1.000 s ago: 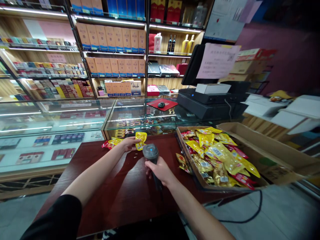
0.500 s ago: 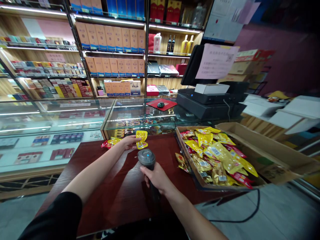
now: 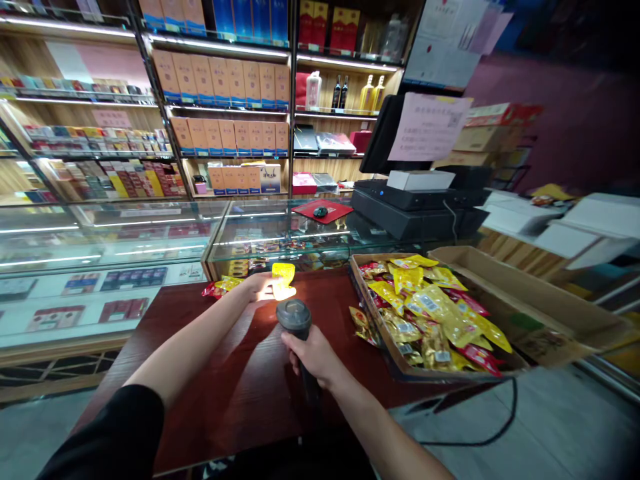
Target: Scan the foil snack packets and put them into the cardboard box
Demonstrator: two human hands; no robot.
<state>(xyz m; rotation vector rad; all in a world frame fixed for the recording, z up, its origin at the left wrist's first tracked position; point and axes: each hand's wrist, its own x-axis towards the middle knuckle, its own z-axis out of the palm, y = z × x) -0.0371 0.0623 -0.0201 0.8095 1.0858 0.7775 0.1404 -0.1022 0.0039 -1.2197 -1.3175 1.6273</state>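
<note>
My left hand point(image 3: 261, 287) pinches a small yellow packet point(image 3: 283, 279) by its left edge, above the far part of the dark red table point(image 3: 225, 373). Bright light falls on the packet and on my fingertips. My right hand point(image 3: 313, 353) is wrapped round the handle of a dark grey handheld scanner point(image 3: 294, 317), its head just below the packet, not touching it. A few red and yellow packets point(image 3: 223, 287) lie beyond my left wrist. To the right, an open cardboard box point(image 3: 373, 313) holds several yellow, gold and red packets point(image 3: 435, 307).
Loose packets point(image 3: 364, 325) lie against the box's left side. Behind the table stands a glass display counter point(image 3: 250, 230) with a mouse point(image 3: 321, 212) on a red mat, and a monitor point(image 3: 383, 137) with paper attached. A black cable point(image 3: 515, 413) hangs at the lower right.
A bright light now shines on the yellow packet and left fingertips, and the blue light on top of the scanner has gone out. Both hands have kept their holds and barely moved.
</note>
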